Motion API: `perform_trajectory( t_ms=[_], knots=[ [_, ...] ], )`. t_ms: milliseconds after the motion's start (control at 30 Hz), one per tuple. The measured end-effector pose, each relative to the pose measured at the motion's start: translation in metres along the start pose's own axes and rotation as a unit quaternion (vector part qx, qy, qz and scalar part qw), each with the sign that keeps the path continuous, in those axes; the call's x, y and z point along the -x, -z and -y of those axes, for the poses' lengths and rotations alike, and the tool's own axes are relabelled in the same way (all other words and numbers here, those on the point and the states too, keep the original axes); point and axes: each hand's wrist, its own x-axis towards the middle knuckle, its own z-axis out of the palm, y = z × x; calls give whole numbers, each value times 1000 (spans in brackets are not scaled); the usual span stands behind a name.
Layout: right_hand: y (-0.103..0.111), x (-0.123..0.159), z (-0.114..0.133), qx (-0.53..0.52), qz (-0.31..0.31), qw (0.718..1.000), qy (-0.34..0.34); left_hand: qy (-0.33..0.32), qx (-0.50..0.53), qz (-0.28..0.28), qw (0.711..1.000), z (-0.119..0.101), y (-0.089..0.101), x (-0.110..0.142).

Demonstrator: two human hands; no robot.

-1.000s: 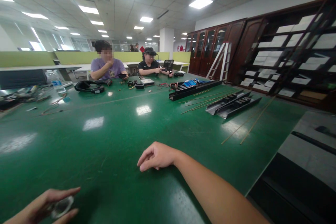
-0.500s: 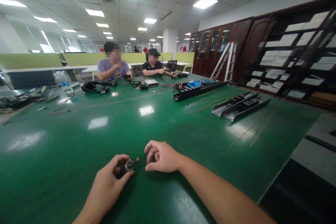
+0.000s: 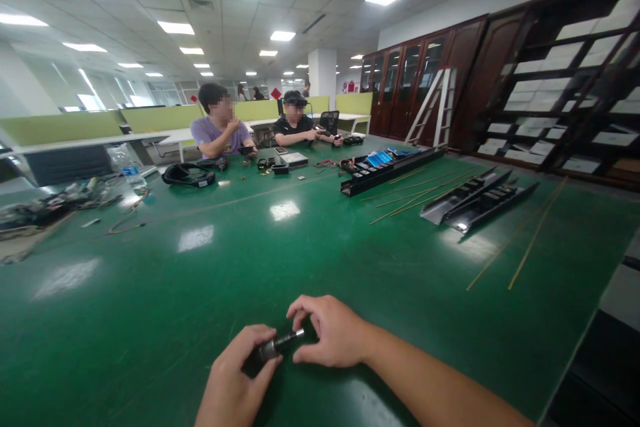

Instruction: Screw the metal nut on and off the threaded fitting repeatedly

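Observation:
My left hand (image 3: 235,380) is wrapped round the dark body of a small cylindrical metal part (image 3: 276,345) with a thin silver shaft that sticks out to the right. My right hand (image 3: 330,330) sits just right of it, fingers curled, thumb and fingertips pinching at the shaft's tip. Both hands hover low over the near edge of the green table (image 3: 200,267).
Two other people sit at the far end of the table among small parts and a black headset (image 3: 189,175). Long black trays (image 3: 390,170) (image 3: 477,200) and thin brass rods (image 3: 515,247) lie to the right. Cables and a water bottle (image 3: 125,167) lie at the left; dark cabinets line the right wall.
My left hand came up from the lower left with the metal part and met my right hand, whose fingers have closed onto the shaft's tip. Both hands sit lower in view than half a second ago.

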Motion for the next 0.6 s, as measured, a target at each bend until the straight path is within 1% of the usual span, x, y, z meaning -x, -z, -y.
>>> perform_trajectory(
  t_ms=[233, 367, 600],
  knots=[
    [-4, 5, -1, 39, 6, 999, 25, -5, 14, 21, 1000, -4, -4, 1],
    [-5, 9, 0, 45, 9, 998, 41, -19, 5, 18, 1000, -9, -5, 3],
    [-4, 11, 1, 39, 15, 999, 30, -52, -3, 24, 998, -17, -5, 7]
  ],
)
